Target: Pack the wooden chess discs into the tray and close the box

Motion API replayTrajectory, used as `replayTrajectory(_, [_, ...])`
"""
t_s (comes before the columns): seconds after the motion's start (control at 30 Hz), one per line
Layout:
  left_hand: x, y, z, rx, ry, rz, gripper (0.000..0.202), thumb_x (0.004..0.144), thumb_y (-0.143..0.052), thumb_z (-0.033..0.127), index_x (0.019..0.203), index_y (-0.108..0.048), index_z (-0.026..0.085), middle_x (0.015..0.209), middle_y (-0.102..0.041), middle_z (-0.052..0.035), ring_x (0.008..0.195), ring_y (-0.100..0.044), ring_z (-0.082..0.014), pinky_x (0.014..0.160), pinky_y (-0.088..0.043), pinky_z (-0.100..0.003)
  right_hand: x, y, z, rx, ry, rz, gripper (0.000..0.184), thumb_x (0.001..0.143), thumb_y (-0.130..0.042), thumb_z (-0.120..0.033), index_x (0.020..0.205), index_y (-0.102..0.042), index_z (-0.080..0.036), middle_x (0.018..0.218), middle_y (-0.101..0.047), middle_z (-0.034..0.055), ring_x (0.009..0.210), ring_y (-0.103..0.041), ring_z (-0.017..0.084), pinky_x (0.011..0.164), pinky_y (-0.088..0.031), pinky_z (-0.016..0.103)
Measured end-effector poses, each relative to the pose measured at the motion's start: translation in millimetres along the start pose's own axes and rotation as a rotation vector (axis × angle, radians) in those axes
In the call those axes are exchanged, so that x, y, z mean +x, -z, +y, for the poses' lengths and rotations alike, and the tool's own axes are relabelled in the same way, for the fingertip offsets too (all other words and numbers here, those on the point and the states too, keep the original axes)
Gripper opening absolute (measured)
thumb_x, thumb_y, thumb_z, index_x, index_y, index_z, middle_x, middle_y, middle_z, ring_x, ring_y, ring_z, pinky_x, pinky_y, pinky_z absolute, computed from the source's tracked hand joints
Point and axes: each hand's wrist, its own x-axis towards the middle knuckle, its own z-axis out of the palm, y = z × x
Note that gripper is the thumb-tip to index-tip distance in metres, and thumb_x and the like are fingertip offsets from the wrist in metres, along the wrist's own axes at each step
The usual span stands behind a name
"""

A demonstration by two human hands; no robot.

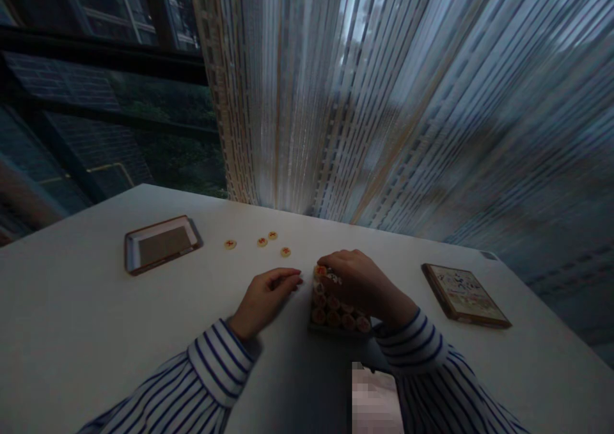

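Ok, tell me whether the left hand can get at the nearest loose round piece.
Probably yes: the nearest loose round piece lies just beyond the left hand, and only white tabletop shows between them.

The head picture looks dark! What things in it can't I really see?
In the head view:
Round pieces under the right hand: some are hidden by it, and I can't tell whether it grips one.
Marks on the loose discs: too small to read surely.
Lettering on the flat box: too small and blurred.
Pixelated thing: covered by blocky blur, cut off by the bottom edge.
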Motion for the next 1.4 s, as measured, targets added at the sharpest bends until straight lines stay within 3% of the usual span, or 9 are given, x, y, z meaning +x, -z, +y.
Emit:
replayTrajectory(0.2, [-0.6, -0.4, 1.6, 0.016, -0.009, 0.012, 0.026, 0.067, -0.063, 0.034, 0.083, -0.067, 0.014, 0.078, -0.071, -0.0069, 0.071, -0.064, -0.0172, 0.072, -0.049, -0.030, 0.4, 3.5, 2.9, -0.006, -0.060, -0.100, 0.022, 0.083, -0.048, -0.029, 0.098, -0.061, -0.018, 0.093, -0.066, 0.0074, 0.087, -0.059, 0.018, 0.074, -0.038, 0.028])
replayTrajectory(0.63, [-0.5, -0.7, 1.2, 0.028, -0.004, 0.009, 0.027, 0.066, -0.064, 0.035, 0.082, -0.067, 0.014, 0.079, -0.071, -0.0075, 0.073, -0.064, -0.0183, 0.072, -0.049, -0.031, 3.0, -9.9, 12.3, 0.009, 0.016, -0.191, 0.022, 0.083, -0.049, -0.029, 0.099, -0.061, -0.020, 0.092, -0.066, 0.0059, 0.084, -0.060, 0.017, 0.069, -0.038, 0.026])
replayTrajectory(1.4, [-0.7, -1.0, 0.3, 0.087, -0.041, 0.000, 0.027, 0.067, -0.061, 0.036, 0.082, -0.069, 0.015, 0.082, -0.071, -0.0079, 0.073, -0.062, -0.0179, 0.072, -0.047, -0.031, 3.9, -16.0, 9.4, 0.001, -0.026, -0.238, 0.018, 0.085, -0.046, -0.028, 0.089, -0.063, -0.023, 0.089, -0.067, 0.0037, 0.088, -0.058, 0.018, 0.072, -0.030, 0.030])
